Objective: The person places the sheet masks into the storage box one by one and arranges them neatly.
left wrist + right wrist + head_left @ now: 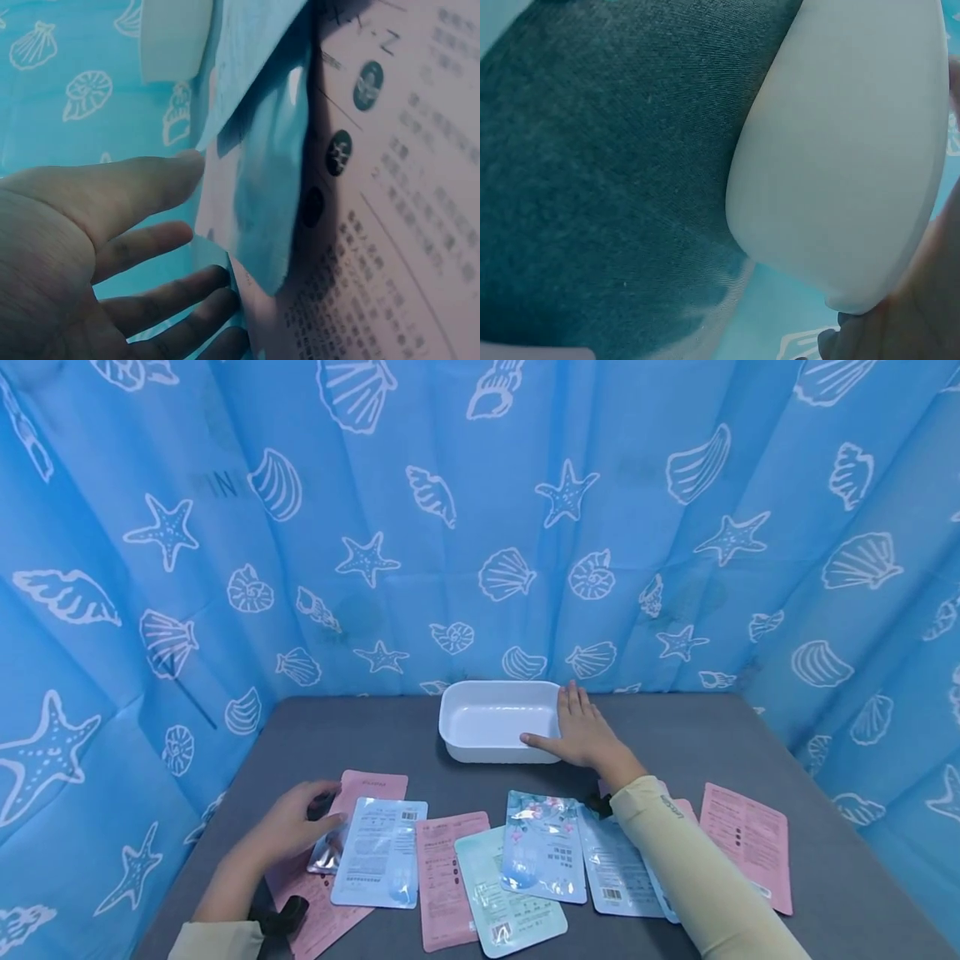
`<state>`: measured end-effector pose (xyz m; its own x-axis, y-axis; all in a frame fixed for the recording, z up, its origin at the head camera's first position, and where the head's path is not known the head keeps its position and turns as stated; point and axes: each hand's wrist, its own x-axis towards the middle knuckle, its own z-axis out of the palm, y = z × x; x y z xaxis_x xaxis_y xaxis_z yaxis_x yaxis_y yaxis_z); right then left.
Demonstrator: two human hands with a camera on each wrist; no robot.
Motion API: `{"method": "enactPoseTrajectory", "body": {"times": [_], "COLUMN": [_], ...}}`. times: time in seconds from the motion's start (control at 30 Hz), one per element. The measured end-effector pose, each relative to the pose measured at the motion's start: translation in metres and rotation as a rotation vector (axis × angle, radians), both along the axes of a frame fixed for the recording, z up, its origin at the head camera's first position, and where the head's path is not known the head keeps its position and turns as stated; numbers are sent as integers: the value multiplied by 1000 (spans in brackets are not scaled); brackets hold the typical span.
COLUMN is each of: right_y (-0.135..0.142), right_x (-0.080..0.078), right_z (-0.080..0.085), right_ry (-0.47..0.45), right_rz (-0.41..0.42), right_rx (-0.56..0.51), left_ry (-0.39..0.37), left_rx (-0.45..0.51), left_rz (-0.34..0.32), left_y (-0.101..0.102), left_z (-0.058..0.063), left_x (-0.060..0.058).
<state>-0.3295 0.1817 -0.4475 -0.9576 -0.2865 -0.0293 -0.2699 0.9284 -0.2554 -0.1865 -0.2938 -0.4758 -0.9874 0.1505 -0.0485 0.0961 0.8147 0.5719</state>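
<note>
A white plastic basin point(495, 753) stands at the back of the table. My right hand point(583, 735) rests along its right end, fingers straight over the rim and thumb lying along the front edge. The right wrist view shows the basin's smooth outer wall point(840, 165), with part of the hand point(919, 311) at its rim. My left hand point(288, 822) is over the left-hand sachets, beside a light-blue sachet point(381, 860) and a pink one point(375, 783). In the left wrist view its thumb and fingers are spread apart, fingertips close to the sachet edges, with nothing gripped.
Flat sachets lie across the front of the grey table point(360, 727): a pink one point(453, 885), a mint-green one point(517, 902), a flowered blue one point(543, 852), another blue one point(618, 868) partly under my right sleeve, and a pink one point(750, 843) at right. A blue shell-print curtain point(480, 527) hangs behind.
</note>
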Motion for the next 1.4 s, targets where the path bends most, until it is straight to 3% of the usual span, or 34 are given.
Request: {"method": "enactPoseTrajectory", "body": {"times": [0.63,0.97,1.13,1.4], "right_y": [1,1,-1,-1], "right_x": [1,-2,-1,0], "right_z": [10,1,1,-1], "right_ry": [5,-22,-32,-12], "right_rz": [-22,-27,-22,-19], "right_rx": [11,6,-3,-12], "left_ry": [2,9,-30,-29], "left_rx": [89,98,118,148], "left_rz": [14,50,77,74], "left_y": [10,12,14,12], "left_z": [5,-1,1,1], "left_x": [-6,-10,-12,-11]}}
